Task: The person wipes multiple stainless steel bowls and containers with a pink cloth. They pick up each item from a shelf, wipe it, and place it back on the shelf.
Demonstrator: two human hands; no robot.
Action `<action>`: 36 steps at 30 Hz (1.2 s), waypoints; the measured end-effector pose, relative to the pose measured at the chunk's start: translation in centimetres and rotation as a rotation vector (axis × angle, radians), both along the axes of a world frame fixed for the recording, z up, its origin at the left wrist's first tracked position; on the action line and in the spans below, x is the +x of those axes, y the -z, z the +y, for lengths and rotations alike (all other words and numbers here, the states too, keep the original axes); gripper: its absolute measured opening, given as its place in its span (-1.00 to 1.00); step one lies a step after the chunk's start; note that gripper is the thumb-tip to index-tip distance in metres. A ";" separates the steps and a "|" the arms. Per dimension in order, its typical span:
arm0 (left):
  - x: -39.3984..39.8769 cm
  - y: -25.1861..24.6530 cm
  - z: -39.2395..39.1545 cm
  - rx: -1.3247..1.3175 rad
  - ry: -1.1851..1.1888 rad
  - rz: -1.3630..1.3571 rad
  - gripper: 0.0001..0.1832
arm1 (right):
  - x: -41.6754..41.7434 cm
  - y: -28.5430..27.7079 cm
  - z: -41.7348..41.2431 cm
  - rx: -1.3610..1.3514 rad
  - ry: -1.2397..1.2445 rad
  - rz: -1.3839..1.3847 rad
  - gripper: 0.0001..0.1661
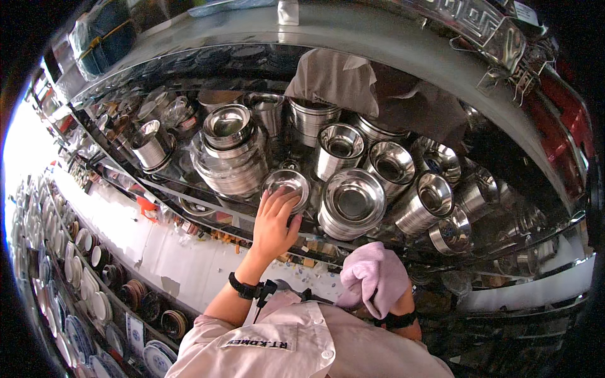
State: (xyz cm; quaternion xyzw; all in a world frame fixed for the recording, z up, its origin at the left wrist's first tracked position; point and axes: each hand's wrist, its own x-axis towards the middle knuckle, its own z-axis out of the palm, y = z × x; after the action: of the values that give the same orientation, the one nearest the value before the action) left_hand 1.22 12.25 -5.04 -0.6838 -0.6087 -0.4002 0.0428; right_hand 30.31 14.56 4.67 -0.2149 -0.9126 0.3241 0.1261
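My left hand reaches onto a dark glossy shelf. Its fingers lie over a small round stainless steel dish, with the thumb apart near the rim; whether they grip it is unclear. A crumpled pink cloth covers most of my right hand, which holds it in front of my body, short of the shelf. Right of the dish stands a stack of wide-rimmed steel bowls. To its left, a plastic-wrapped steel stack carries smaller steel bowls on top.
More steel bowl stacks stand behind and to the right, some leaning. A reflective back panel mirrors the shirt and wares. At lower left, another rack holds plates. A wire-and-clear-plastic item hangs over the upper right.
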 end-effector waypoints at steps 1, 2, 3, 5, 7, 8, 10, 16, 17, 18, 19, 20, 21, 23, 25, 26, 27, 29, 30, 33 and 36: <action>-0.1 0.5 0.0 -0.049 -0.006 0.053 -0.56 | 0.0 1.1 -0.1 -0.007 0.057 0.105 -0.84; -0.2 1.4 0.1 -0.097 -0.012 0.107 -0.57 | 0.1 3.2 -0.3 -0.014 0.115 0.209 -0.84; -0.6 2.2 -0.1 -0.143 -0.040 0.163 -0.57 | -0.5 1.8 0.2 -0.023 0.034 0.140 -0.85; -0.7 2.3 0.2 -0.133 -0.063 0.194 -0.63 | -0.8 0.3 0.7 -0.072 -0.001 0.003 -0.85; -0.9 2.3 0.1 -0.150 -0.051 0.191 -0.65 | -0.5 1.1 0.3 -0.106 0.038 -0.034 -0.85; -1.0 2.2 0.3 -0.107 -0.058 0.191 -0.67 | -0.5 0.9 0.4 -0.088 0.041 -0.009 -0.85; -1.2 1.5 0.2 -0.138 -0.043 0.130 -0.67 | -0.3 2.2 0.2 -0.169 0.091 0.043 -0.85; -1.7 1.1 0.0 -0.080 -0.074 -0.018 -0.81 | -1.1 0.7 -0.8 -0.107 0.157 0.094 -0.85; -1.8 1.0 0.0 -0.044 -0.074 -0.032 -0.82 | -1.3 0.2 -1.1 -0.016 0.166 0.125 -0.86; -1.9 0.8 -0.1 -0.008 -0.075 -0.047 -0.83 | -1.9 1.3 -1.2 -0.225 0.156 0.317 -0.87; -1.7 0.6 0.1 0.022 -0.058 -0.063 -0.84 | -2.2 2.5 -1.5 -0.426 0.147 0.517 -0.88; -0.8 0.1 0.6 0.090 -0.030 -0.081 -0.85 | -2.8 7.2 -1.4 -0.921 0.121 0.886 -0.89; -0.8 -0.5 0.2 0.150 0.012 -0.069 -0.85 | -2.9 8.4 -1.6 -1.055 0.130 0.949 -0.91; -1.1 -2.0 -1.5 0.277 0.078 -0.051 -0.84 | -2.5 7.6 -2.0 -0.942 0.206 0.771 -0.90; -0.9 -4.2 -3.7 0.427 0.162 -0.018 -0.81 | -1.8 3.4 -2.2 -0.545 0.258 0.449 -0.79; -0.7 -5.2 -4.8 0.445 0.224 0.000 -0.81 | -1.9 1.6 -2.2 -0.405 0.248 0.367 -0.73; -0.6 -5.9 -5.5 0.464 0.299 0.012 -0.80 | -2.5 -0.2 -2.2 -0.386 0.190 0.430 -0.67; -0.4 -7.1 -6.4 0.399 0.500 0.010 -0.84 | -4.2 -1.0 -2.3 -0.378 0.139 0.575 -0.54; -0.1 -7.6 -6.5 0.398 0.543 0.026 -0.85 | -5.0 -0.5 -2.6 -0.385 0.149 0.658 -0.47; -0.3 -8.5 -6.2 0.353 0.649 0.085 -0.87 | -6.4 -0.3 -2.2 -0.409 0.171 0.746 -0.48; -0.2 -8.5 -6.7 0.358 0.617 0.119 -0.81 | -7.5 -0.2 -1.7 -0.356 0.116 0.812 -0.58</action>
State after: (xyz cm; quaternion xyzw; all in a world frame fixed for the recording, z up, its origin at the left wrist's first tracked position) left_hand 1.03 5.55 3.47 -0.8392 -0.2903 -0.4539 0.0741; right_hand 22.84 12.84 4.82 -0.1394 -0.7055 0.5267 0.4533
